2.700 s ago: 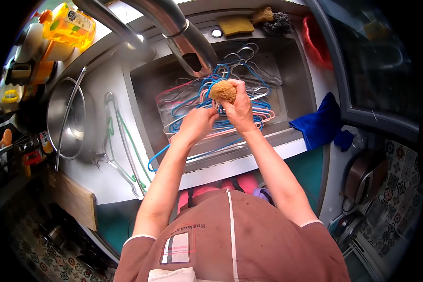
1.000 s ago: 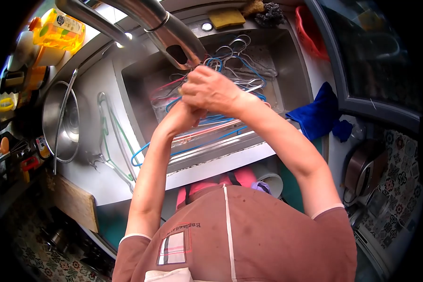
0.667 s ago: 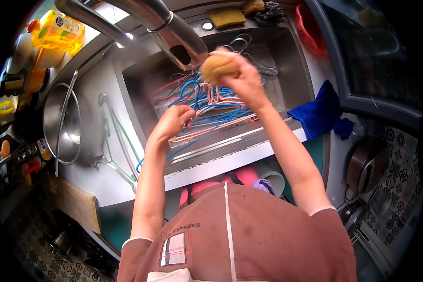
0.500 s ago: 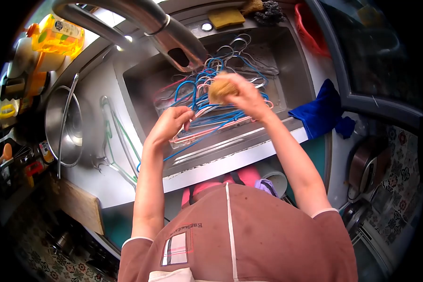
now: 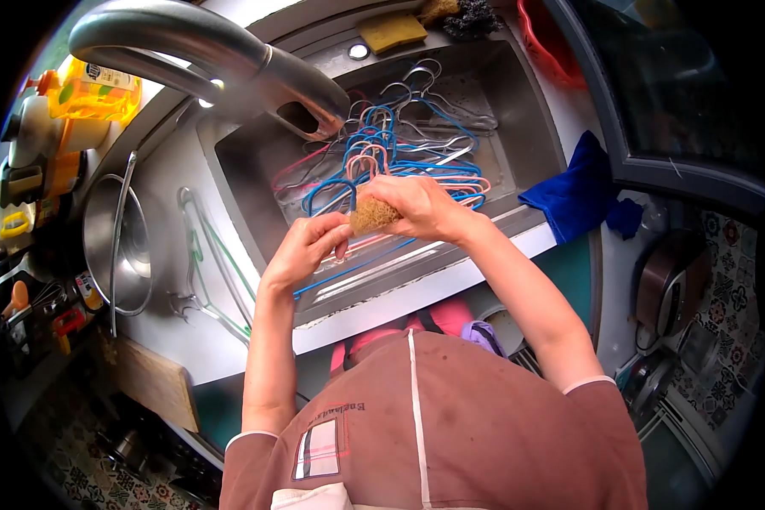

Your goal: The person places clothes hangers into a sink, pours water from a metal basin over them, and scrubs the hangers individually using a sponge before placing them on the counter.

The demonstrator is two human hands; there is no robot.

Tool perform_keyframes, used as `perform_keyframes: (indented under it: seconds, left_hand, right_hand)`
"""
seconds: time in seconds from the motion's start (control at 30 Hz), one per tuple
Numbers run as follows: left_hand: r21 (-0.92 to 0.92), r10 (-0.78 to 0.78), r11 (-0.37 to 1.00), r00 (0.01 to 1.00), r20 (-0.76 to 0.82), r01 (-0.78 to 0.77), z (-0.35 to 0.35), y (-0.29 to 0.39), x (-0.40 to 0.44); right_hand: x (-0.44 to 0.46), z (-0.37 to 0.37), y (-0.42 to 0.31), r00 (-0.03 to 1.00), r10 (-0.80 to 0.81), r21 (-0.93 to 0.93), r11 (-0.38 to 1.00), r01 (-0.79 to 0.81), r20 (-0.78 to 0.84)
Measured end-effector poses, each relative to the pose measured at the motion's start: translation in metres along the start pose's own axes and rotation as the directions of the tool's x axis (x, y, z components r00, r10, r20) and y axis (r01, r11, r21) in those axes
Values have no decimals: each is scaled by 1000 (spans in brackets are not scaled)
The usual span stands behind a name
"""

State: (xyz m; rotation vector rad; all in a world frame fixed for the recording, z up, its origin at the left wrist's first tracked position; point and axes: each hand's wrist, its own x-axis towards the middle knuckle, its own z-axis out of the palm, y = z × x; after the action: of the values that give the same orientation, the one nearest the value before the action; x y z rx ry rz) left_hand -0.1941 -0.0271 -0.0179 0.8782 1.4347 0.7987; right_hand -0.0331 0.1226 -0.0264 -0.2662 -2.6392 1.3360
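Note:
My left hand (image 5: 302, 246) pinches a blue wire hanger (image 5: 331, 279) over the front edge of the sink (image 5: 531, 140). The pinched spot is partly hidden behind the fingers. My right hand (image 5: 425, 208) is wrapped round a brown fibrous scrubbing sponge (image 5: 372, 214), which is right against the left fingertips, at the hanger. Beyond both hands, a heap of blue, pink and silver wire hangers (image 5: 438, 170) lies in the sink, hooks pointing mostly away from me.
The steel faucet (image 5: 297, 85) arches over the sink's left side. Left on the counter are more hangers (image 5: 204, 246) and a steel bowl (image 5: 102, 229). A blue cloth (image 5: 574, 195) hangs at the right edge. A yellow sponge (image 5: 391, 32) and a red basin (image 5: 548, 51) are behind.
My right hand has brought the scrubbing sponge left and toward me, up to my left fingertips. My left hand keeps its pinch on the hanger. The view has shifted slightly.

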Motion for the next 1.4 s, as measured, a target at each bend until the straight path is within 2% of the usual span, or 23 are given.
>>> perform_keyframes:
  seconds: [0.23,0.27,0.3,0.37,0.43,0.47,0.57,0.7,0.77,0.83,0.9,0.93,0.97,1.03,1.07,1.1,1.17,1.2,1.23,1.27,1.3,1.37,1.4]
  left_hand:
    - [-64,20,998,998,-59,-24,-9,3,-16]
    - [-159,-6,987,996,-88,-8,-12,0,-22]
    - [-128,5,992,997,-78,-15,-19,0,-28]
    - [-107,37,993,998,-47,-42,-25,0,-38]
    - [-2,54,999,996,-65,-54,-25,2,-40]
    - [51,64,997,995,-72,-61,-24,4,-39]
    - [8,81,997,989,-125,-80,-24,7,-37]
    - [69,105,993,988,-112,-97,-14,0,-26]
    - [31,119,993,983,-136,-116,-7,-8,-20]
    - [5,146,989,975,-165,-147,-3,-22,-14]
    - [62,104,993,989,-107,-97,-1,-13,-14]
    - [97,96,991,991,-92,-88,1,-4,-15]
    - [131,89,988,993,-76,-78,3,1,-16]
    - [33,91,996,991,-100,-88,2,-7,-19]
    - [69,60,996,992,-111,-53,0,-9,-22]
    - [104,30,994,992,-124,-17,-3,-10,-25]
    - [144,-36,988,989,-144,57,-7,-11,-33]
    - [91,-57,993,985,-166,73,-6,-16,-35]
    - [39,-85,995,978,-190,94,-5,-23,-38]
    - [29,-68,997,976,-205,75,-6,-39,-41]
    - [134,-71,986,972,-223,103,0,-12,-40]
    - [94,-120,984,957,-264,149,6,-5,-38]
    - [32,-169,982,946,-279,184,10,-10,-40]
  right_hand:
    - [-3,-7,-5,982,-135,-92,988,123,-132]
    - [-7,-15,0,980,-121,-138,985,100,-159]
    - [-11,-21,7,979,-113,-139,986,90,-172]
    - [-22,-30,17,993,-5,-82,997,-5,-121]
    - [-27,-32,19,993,97,114,990,-89,-73]
    - [-27,-35,16,990,136,127,983,-130,-38]
    - [-20,-30,6,953,234,241,953,-185,-194]
    - [6,-28,-50,958,198,485,871,-77,-205]
    - [15,-16,-67,958,157,559,829,3,-239]
    - [19,-10,-72,944,219,544,838,-53,-246]
    - [21,-4,-53,936,339,891,447,-72,-94]
    - [18,-2,-43,930,362,937,343,-62,-71]
    - [15,-3,-37,902,428,947,309,-89,-54]
    - [4,-9,-5,850,527,962,234,-138,-7]
    - [-6,-18,3,751,655,964,244,-107,-82]
    - [-19,-24,27,701,695,935,335,-118,-160]
    - [-49,-44,70,571,735,756,593,-278,-367]
    - [-68,-52,104,532,707,558,702,-443,-466]
    - [-87,-59,136,514,656,329,739,-589,-552]
    - [-99,-69,155,493,666,136,661,-738,-561]
    - [-101,-74,165,453,726,51,554,-831,-518]
    - [-103,-74,193,447,784,-192,404,-894,-431]
    - [-102,-68,206,384,831,-235,312,-921,-402]
